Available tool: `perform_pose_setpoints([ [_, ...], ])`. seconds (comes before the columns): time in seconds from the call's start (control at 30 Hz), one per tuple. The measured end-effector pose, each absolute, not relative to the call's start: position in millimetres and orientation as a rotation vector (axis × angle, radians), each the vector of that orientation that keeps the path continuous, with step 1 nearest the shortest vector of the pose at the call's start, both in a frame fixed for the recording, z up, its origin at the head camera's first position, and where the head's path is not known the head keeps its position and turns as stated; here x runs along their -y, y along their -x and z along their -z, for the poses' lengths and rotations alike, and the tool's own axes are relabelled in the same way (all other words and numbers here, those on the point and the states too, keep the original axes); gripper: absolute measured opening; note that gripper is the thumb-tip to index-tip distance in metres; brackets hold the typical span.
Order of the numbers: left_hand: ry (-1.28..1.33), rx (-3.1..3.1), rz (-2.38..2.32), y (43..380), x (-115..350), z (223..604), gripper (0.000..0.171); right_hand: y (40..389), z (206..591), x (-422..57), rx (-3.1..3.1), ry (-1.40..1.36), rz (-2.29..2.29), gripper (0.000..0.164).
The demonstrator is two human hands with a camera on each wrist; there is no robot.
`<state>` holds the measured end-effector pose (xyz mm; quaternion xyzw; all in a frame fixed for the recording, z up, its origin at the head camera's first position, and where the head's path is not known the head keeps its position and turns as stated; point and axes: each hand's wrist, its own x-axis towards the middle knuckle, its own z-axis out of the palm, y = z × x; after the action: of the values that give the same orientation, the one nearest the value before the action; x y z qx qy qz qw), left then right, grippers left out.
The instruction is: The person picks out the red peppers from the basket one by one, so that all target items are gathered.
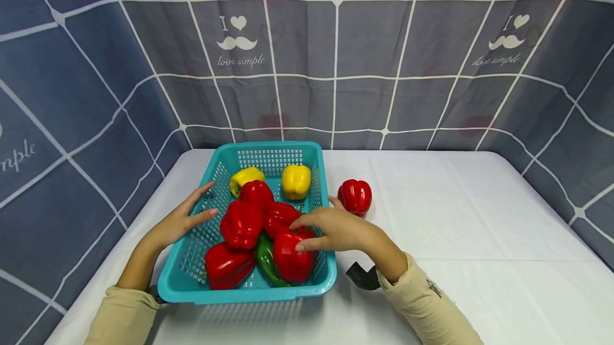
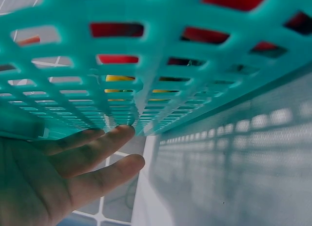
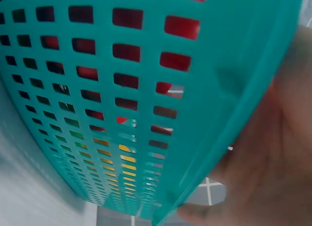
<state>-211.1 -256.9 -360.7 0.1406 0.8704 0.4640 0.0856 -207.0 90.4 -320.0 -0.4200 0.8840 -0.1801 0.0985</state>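
A turquoise plastic basket (image 1: 268,295) stands on the white table, holding several bell peppers. My left hand (image 1: 179,222) lies along its left rim with fingers spread; the left wrist view shows straight fingers (image 2: 97,182) beside the perforated outer wall. My right hand (image 1: 338,227) reaches over the right rim. Its thumb and a finger extend above the front-right red bell pepper (image 1: 290,259), overlapping it. In the right wrist view the right hand (image 3: 268,172) is partly hidden behind the rim. A green pepper (image 1: 268,262) lies beside that red one.
Other red peppers (image 1: 242,225) fill the basket's middle and left. Two yellow bell peppers (image 1: 296,181) sit at its back. Outside, a red bell pepper (image 1: 355,197) stands right of the basket. A grey checked curtain (image 1: 364,105) encloses the back and sides of the table (image 1: 455,217).
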Motion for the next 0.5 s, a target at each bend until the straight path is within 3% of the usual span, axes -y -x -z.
perform_pose_setpoints([
  [0.5,-0.414,-2.585,-1.389,211.2,257.1,360.8,0.072,198.5,326.0,-81.6,-2.604,1.196,0.392,0.064],
])
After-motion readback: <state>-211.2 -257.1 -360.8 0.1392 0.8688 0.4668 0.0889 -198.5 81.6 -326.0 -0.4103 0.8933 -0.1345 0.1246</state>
